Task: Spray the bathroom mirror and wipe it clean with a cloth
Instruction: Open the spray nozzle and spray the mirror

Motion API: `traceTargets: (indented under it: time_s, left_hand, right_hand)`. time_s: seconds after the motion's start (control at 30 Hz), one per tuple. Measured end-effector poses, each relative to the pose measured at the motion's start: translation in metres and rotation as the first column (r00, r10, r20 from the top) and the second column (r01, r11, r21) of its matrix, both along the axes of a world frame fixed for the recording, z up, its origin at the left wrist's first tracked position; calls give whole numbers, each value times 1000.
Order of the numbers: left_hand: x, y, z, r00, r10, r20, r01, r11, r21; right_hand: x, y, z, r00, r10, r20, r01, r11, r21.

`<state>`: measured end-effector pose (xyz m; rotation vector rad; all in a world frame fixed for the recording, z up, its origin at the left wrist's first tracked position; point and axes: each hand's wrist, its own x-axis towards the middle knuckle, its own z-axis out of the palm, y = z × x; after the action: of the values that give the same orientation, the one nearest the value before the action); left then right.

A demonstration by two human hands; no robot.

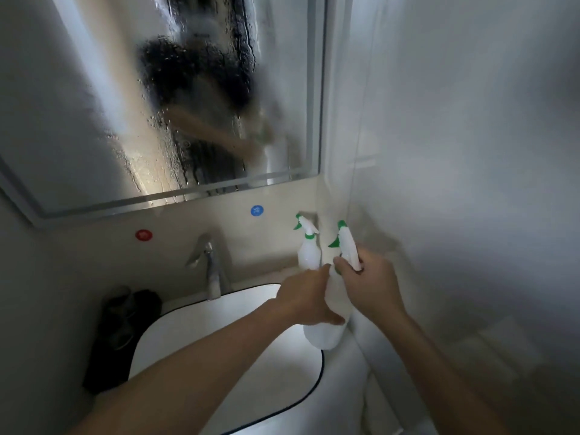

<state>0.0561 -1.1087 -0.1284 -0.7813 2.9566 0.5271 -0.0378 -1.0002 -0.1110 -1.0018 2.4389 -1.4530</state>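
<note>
White plastic spray bottle (326, 337) is near upright, left hand (304, 299) gripping its body, right hand (370, 284) its neck, with the wet mirror (188, 105) above-left.

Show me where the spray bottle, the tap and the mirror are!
spray bottle (328, 335), head view, on its white lower body.
tap (214, 277), head view, on its upright metal stem.
mirror (94, 120), head view, on the wet glass at the left.
</note>
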Motion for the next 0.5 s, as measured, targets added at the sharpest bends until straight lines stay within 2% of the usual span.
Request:
traceTargets:
  time_s: [0.17, 0.5]
  left_hand:
    - [5, -1, -32, 996, 83, 43, -93, 943, 320]
    - [30, 16, -81, 978, 204, 47, -199, 841, 503]
  right_hand:
    - [-5, 9, -35, 995, -42, 91, 40, 999, 24]
    - [-11, 21, -97, 990, -45, 137, 16, 979, 204]
